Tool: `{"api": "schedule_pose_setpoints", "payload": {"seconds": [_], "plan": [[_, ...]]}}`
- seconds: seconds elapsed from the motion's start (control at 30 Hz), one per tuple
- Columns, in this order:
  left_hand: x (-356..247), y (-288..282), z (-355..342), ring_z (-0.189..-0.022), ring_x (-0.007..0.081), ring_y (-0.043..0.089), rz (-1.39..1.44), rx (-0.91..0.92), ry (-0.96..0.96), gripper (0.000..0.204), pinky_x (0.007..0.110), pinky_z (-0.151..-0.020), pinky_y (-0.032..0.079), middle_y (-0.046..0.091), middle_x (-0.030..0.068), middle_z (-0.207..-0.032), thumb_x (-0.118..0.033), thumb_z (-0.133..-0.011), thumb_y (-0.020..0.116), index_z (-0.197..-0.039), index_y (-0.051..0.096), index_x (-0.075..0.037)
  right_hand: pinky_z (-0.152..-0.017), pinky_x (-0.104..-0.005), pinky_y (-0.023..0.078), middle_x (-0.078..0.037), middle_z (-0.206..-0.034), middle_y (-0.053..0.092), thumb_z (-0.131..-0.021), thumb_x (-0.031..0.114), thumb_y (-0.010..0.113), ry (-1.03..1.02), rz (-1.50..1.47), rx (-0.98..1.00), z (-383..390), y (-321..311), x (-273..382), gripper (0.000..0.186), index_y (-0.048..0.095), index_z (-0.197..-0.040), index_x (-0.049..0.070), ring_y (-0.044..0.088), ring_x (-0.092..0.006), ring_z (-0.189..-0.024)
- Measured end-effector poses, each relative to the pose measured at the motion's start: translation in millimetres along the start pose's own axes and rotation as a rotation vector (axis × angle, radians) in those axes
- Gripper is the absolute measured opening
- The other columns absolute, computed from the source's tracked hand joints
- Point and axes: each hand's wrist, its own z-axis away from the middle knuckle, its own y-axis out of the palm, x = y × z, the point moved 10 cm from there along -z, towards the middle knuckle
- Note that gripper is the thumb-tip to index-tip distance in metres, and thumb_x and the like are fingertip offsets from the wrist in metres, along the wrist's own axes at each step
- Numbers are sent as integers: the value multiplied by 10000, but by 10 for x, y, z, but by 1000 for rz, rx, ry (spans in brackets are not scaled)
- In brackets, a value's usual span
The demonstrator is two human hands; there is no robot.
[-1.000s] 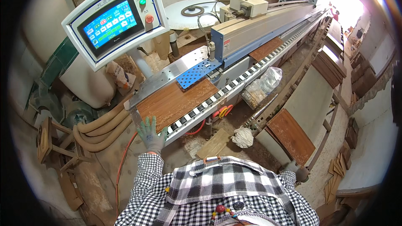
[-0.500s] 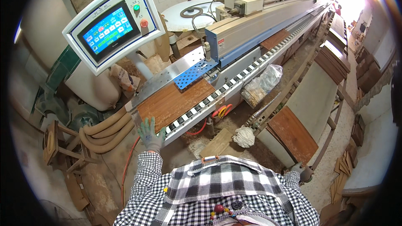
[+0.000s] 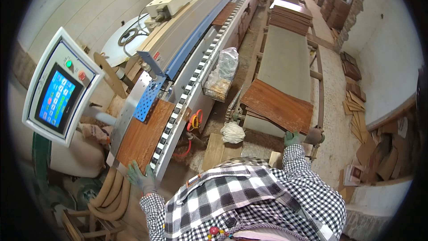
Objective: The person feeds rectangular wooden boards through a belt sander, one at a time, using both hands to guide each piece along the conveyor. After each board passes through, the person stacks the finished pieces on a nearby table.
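Lower left of frame: gloved left hand [image 3: 141, 177], fingers spread flat against the near end of the brown rectangular wood panel [image 3: 145, 135] lying on the long grey machine worktop [image 3: 180, 40]. Lower right: gloved right hand [image 3: 292, 139] at the near edge of a second reddish-brown wood panel [image 3: 277, 109], fingers seemingly curled on it. Touchscreen control box [image 3: 60, 93] at left.

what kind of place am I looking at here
Most likely a woodworking or furniture-panel workshop: a long feed machine with a touchscreen control panel, a brown wood panel lying on its infeed at the gloved left hand, and stacked panels beyond.
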Motion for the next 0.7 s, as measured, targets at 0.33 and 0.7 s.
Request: {"api": "schedule_pose_setpoints", "payload": {"seconds": [0.33, 0.7], "plan": [[6, 14, 33, -1434, 349, 260, -48, 6, -9, 713, 537, -1194, 127, 298, 115, -1559, -513, -899, 579, -1506, 344, -221, -1106, -432, 343, -119, -1395, 512, -934, 411, 629, 78, -151, -11, -49, -95, -105, 520, 525, -1342, 105, 453, -297, -1288], [127, 32, 52, -1438, 371, 236, 48, -22, 67, 763, 546, -1182, 134, 288, 148, -1552, -501, -861, 634, -1508, 342, -222, -1098, -372, 323, -57, -1363, 555, -919, 474, 590, 113, -6, 188, 1, 255, -562, 524, 560, -1299, 114, 497, -237, -1261]]}}
